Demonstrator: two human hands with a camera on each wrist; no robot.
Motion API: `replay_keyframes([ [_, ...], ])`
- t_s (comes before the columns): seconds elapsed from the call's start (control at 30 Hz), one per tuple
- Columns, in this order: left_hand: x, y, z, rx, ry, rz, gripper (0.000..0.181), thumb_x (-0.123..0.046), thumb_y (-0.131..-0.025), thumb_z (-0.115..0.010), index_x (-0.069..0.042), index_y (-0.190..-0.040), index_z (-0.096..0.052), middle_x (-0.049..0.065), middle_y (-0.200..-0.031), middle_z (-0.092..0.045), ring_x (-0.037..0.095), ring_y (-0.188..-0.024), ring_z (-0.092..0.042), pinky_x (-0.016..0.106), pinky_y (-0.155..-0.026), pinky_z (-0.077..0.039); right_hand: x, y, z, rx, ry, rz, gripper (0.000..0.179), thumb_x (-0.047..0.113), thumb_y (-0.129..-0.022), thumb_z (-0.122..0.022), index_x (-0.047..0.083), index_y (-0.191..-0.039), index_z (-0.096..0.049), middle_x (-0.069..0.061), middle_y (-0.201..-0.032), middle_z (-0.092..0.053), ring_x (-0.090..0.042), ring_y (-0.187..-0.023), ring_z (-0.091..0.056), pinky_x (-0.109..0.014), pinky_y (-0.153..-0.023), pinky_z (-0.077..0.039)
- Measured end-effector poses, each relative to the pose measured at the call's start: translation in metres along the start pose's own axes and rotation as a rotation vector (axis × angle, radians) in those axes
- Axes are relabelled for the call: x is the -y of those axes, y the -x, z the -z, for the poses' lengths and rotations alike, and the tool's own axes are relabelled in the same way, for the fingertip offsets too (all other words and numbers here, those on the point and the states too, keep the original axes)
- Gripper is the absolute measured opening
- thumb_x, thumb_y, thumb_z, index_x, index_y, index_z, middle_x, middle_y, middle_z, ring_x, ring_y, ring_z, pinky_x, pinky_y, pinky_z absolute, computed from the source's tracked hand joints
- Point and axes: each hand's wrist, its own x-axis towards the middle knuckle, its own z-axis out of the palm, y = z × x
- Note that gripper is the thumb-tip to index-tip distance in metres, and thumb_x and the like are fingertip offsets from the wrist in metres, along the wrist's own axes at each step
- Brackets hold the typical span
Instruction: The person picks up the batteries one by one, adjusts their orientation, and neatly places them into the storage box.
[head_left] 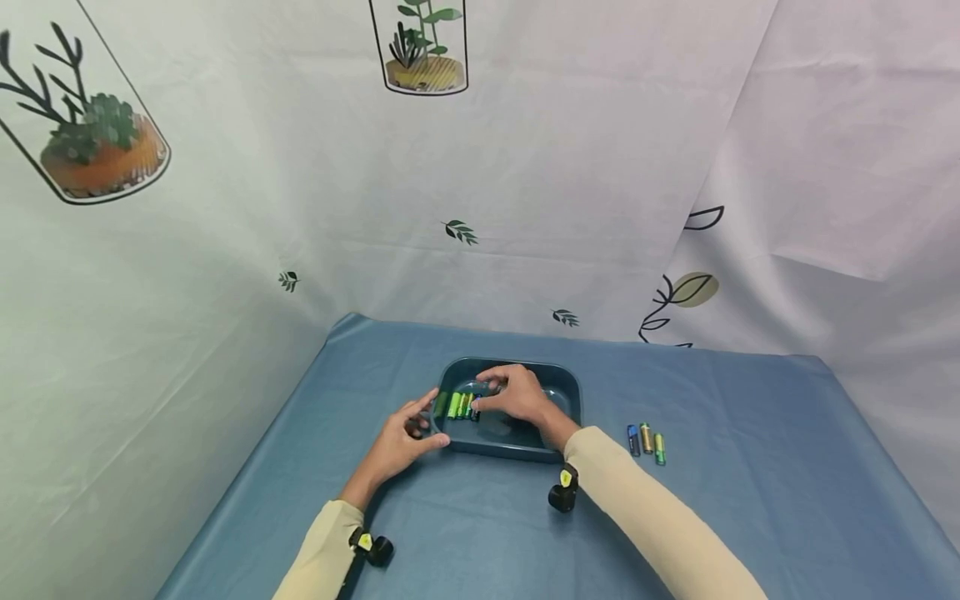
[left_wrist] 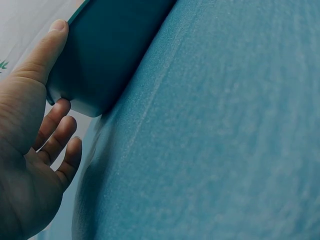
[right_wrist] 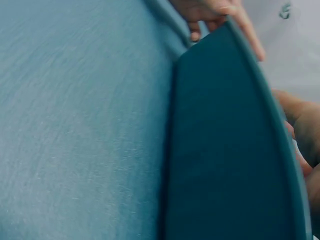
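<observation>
Only our head view shows batteries rowed in the tray, long axes pointing away from us, right hand pinching one, left hand clasping the tray corner, thumb on its wall.

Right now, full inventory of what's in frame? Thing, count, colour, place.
Tray: one, dark teal, middle of the table.
Batteries in the tray: a row, mostly green, exact count hard to tell, left part of the tray.
Batteries on the table: three, one blue, one gold, one green, side by side to the right of the tray.
Table cover: one, blue, over the whole table.
Backdrop sheet: white with plant prints, behind and beside the table.
Wrist cameras: two, black, one under each forearm.
Left hand: holds the tray's left corner, thumb on its wall.
Right hand: inside the tray, fingertips at the battery row.
</observation>
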Motion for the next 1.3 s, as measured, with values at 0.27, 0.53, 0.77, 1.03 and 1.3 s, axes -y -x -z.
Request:
replay_keyframes([
  [0.27,-0.001,-0.001,0.0,0.004,0.004,-0.018,0.08,-0.024,-0.086,-0.086,-0.02,-0.156,-0.046,0.012,-0.131,-0.057,0.02,-0.095,-0.056,0.034,-0.082,-0.049,0.012,0.017,0.024,-0.005,-0.049,0.111,0.05,0.028,-0.089,-0.083,0.009,-0.134,-0.069,-0.014,-0.112,-0.064,-0.019,-0.084,-0.056,-0.036,-0.074,-0.048],
  [0.53,0.001,0.001,0.0,0.002,0.006,0.005,0.083,-0.026,-0.084,-0.087,-0.024,-0.156,-0.046,0.009,-0.131,-0.057,0.02,-0.096,-0.056,0.031,-0.081,-0.049,0.009,0.044,0.052,-0.045,-0.012,0.282,0.045,0.029,-0.088,-0.083,0.015,-0.13,-0.072,-0.013,-0.112,-0.066,-0.03,-0.094,-0.061,-0.033,-0.078,-0.051],
  [0.77,0.001,0.001,0.0,0.006,0.009,0.004,0.082,-0.029,-0.085,-0.087,-0.025,-0.156,-0.046,0.008,-0.132,-0.057,0.021,-0.097,-0.056,0.032,-0.082,-0.049,-0.004,0.079,0.086,-0.133,-0.001,0.308,0.041,0.022,-0.086,-0.085,0.02,-0.126,-0.074,-0.012,-0.114,-0.067,-0.031,-0.096,-0.06,-0.031,-0.075,-0.05],
  [1.03,0.002,0.001,0.001,0.004,0.005,0.01,0.082,-0.028,-0.085,-0.087,-0.026,-0.156,-0.046,0.007,-0.132,-0.057,0.021,-0.096,-0.056,0.032,-0.082,-0.049,-0.031,0.105,0.117,-0.232,0.116,0.289,0.042,0.019,-0.086,-0.086,0.017,-0.126,-0.074,-0.006,-0.113,-0.068,-0.013,-0.097,-0.059,-0.033,-0.077,-0.052],
  [1.3,0.001,0.001,0.0,0.0,0.007,-0.004,0.082,-0.027,-0.085,-0.087,-0.025,-0.156,-0.046,0.009,-0.132,-0.057,0.02,-0.096,-0.056,0.031,-0.082,-0.049,-0.067,0.137,0.146,-0.303,0.204,0.258,0.044,0.017,-0.083,-0.088,0.018,-0.125,-0.075,0.008,-0.107,-0.066,-0.005,-0.092,-0.055,-0.026,-0.074,-0.049],
])
